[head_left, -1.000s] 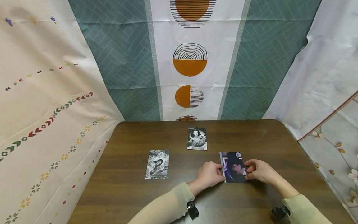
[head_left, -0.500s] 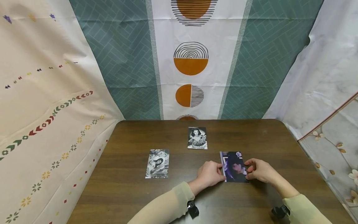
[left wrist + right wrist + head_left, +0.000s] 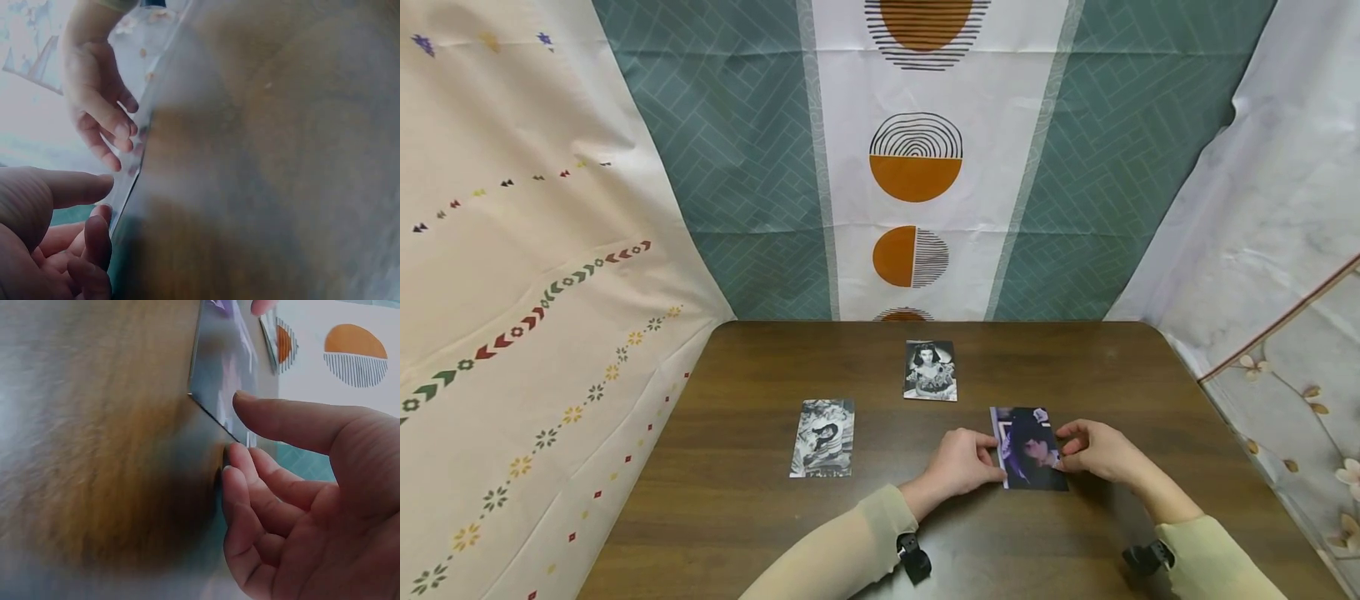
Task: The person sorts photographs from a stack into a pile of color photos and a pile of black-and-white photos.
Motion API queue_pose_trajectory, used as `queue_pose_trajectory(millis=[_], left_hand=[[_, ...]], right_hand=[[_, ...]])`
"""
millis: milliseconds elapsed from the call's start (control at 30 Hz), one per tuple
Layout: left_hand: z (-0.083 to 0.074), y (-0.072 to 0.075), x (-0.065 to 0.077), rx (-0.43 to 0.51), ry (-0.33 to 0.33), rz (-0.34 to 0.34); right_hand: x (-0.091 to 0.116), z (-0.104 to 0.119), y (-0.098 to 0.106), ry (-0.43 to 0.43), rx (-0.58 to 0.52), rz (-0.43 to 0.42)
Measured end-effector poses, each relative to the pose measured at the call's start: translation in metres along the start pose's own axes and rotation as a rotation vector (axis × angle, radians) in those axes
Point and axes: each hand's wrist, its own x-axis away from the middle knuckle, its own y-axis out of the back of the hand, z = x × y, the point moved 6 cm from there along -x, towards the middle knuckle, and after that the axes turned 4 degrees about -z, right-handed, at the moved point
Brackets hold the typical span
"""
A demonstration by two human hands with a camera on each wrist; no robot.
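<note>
A colour photo print point(image 3: 1028, 454) of a figure in a dark hat lies on the table between my two hands. My left hand point(image 3: 958, 463) touches its left edge, thumb and index fingertip spaced along that side. On the other side is my right hand point(image 3: 1099, 452), its thumb tip at the print's right edge and the index finger a little higher. The right wrist view shows a gap between the thumb point(image 3: 281, 422) and the curled fingers beside the print's corner. In the left wrist view, thumb and index finger are likewise apart.
Two black-and-white photo prints lie flat: one at the back middle point(image 3: 930, 372), one to the left point(image 3: 823, 438). The brown wooden table point(image 3: 715, 517) ends at a patterned cloth backdrop point(image 3: 760, 208), with light cloths on both sides.
The right thumb has shifted slightly upward along the print's right edge. The left hand and all three prints stay in place; the head view has tilted a little.
</note>
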Motion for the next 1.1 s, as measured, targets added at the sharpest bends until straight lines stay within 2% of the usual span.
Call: queue_pose_trajectory(millis=[133,300,700,1100], left_hand=[[0.007,0.013,-0.003,0.134,-0.026,-0.008],[0.018,0.034,-0.006,0.181,0.001,-0.045],[0.054,0.089,-0.017,0.179,0.097,-0.146],[0.083,0.129,-0.029,0.164,0.166,-0.256]], right_hand=[[-0.011,0.003,-0.001,0.018,0.004,-0.046],[-0.024,0.01,-0.004,0.031,-0.029,-0.074],[-0.055,0.042,-0.021,0.063,-0.111,-0.064],[-0.084,0.071,-0.047,0.076,-0.201,-0.065]])
